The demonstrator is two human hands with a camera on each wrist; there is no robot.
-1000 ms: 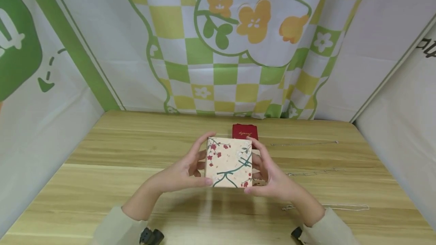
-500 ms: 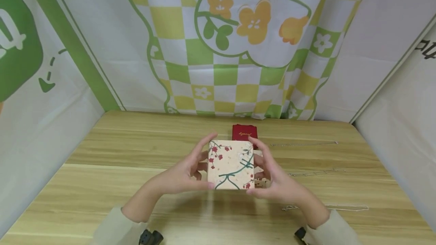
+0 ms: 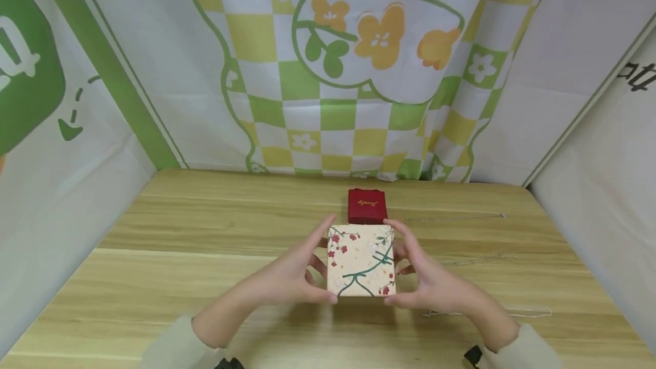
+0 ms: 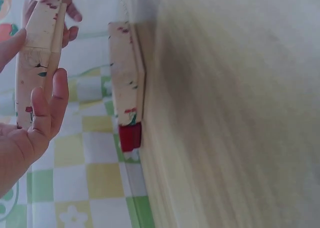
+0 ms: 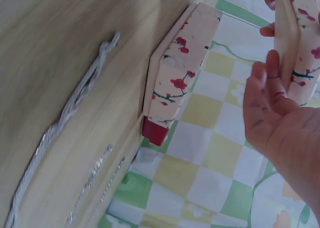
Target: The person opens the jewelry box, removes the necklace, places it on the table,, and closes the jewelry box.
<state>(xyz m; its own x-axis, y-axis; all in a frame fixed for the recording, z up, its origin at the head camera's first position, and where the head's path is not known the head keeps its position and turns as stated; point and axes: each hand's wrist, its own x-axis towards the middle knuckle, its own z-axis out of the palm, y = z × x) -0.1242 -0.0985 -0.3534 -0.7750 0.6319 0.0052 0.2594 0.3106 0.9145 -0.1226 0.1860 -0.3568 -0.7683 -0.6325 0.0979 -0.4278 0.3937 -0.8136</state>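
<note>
Between both hands a cream gift box (image 3: pixel 361 261) with red blossoms and green branches is held up off the table. My left hand (image 3: pixel 297 275) grips its left side, thumb at the near corner and a finger at the far one. On the opposite side my right hand (image 3: pixel 427 278) grips it the same way. Below, a second blossom-patterned box (image 4: pixel 125 71) rests on the table, seen in both wrist views; the held box hides it in the head view. Behind stands a small red box (image 3: pixel 367 205) with gold lettering.
Thin silvery chains lie along the right of the wooden table (image 3: pixel 179 232): a far chain (image 3: pixel 456 218), a middle chain (image 3: pixel 479 259) and a near chain (image 3: pixel 528 312). A checked floral curtain (image 3: pixel 338 118) hangs at the table's back edge.
Both hands have carried the held box rightward and nearer to me. More of the red box shows behind it now. The grip looks unchanged.
</note>
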